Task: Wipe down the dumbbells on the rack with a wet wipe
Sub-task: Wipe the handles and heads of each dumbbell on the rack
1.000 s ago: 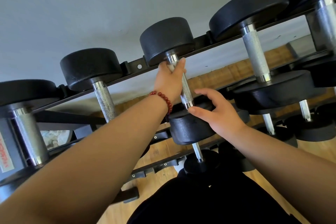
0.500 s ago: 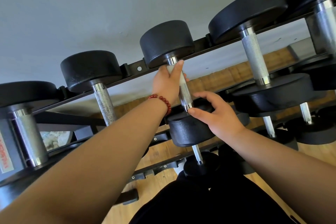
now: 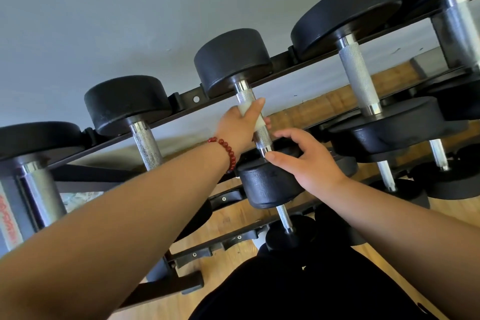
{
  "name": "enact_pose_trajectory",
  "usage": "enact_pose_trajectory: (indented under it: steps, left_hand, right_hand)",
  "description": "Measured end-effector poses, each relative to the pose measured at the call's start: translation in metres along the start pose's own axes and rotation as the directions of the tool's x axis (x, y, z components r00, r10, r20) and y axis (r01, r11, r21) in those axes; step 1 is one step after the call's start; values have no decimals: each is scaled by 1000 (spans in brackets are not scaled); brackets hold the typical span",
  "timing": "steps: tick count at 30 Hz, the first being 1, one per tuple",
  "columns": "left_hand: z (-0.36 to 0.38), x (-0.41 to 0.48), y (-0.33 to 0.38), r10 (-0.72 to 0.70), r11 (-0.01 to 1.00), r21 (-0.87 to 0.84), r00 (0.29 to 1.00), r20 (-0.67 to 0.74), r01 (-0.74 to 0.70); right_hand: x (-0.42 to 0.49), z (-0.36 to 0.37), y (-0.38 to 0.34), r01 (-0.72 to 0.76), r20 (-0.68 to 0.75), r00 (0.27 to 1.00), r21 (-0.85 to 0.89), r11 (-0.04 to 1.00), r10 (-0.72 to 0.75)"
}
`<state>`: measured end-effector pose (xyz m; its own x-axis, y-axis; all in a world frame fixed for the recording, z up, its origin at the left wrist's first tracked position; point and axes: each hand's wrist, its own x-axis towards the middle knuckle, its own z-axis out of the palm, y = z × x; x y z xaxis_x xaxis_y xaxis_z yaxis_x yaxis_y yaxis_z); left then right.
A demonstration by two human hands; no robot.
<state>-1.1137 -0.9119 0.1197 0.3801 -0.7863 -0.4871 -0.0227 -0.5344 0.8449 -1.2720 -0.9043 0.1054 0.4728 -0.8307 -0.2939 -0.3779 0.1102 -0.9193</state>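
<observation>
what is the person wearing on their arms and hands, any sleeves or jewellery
Both forearms are bare, with no sleeves in view. The left hand and right hand wear no gloves. A bracelet of round dark red beads circles the left wrist; the right wrist has nothing on it.

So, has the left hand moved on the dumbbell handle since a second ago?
Yes. The left hand slid down the handle, away from the dumbbell's far head toward the near head.
</observation>
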Motion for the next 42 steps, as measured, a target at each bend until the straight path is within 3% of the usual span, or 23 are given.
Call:
enact_pose_trajectory:
  steps: [7, 9, 12, 19, 24, 26, 30, 36, 40, 42]
  left_hand:
    - [4, 11, 16, -29, 951, -309, 992, -119, -10]
    - [6, 0, 2, -13, 978, -210, 998, -60, 0]
    - [0, -7, -15, 32, 987, 155, 999, 24, -35]
    - [3, 8, 11, 1, 993, -121, 996, -95, -13]
    - [0, -15, -22, 10, 958, 286, 998, 70, -29]
    - [-2, -11, -18, 17, 957, 289, 999, 49, -31]
    - [4, -11, -14, -5, 995, 103, 1000, 27, 2]
    - [-11, -18, -27, -40, 911, 410, 977, 209, -50]
    - [-13, -23, -23, -47, 913, 402, 961, 274, -70]
    - [-11, -29, -20, -87, 944, 329, 966, 242, 3]
  right_hand:
    - [0, 0, 1, -7, 1, 1000, -5, 1000, 7]
    - [0, 1, 1, 4, -4, 1000, 2, 1000, -4]
    - [-1, 0, -1, 33, 5, 999, 12, 999, -34]
    - [-1, -1, 0, 0, 19, 1000, 1, 1000, 0]
    - [-1, -1, -1, 32, 10, 999, 33, 999, -33]
    - [-1, 0, 0, 30, 5, 1000, 39, 999, -30]
    - [-1, 0, 1, 17, -9, 1000, 35, 999, -17]
    - [-2, -2, 3, 5, -9, 1000, 34, 999, -5]
    - [-4, -2, 5, 13, -27, 1000, 14, 1000, -13]
    - [-3, -2, 5, 14, -25, 1000, 1, 1000, -14]
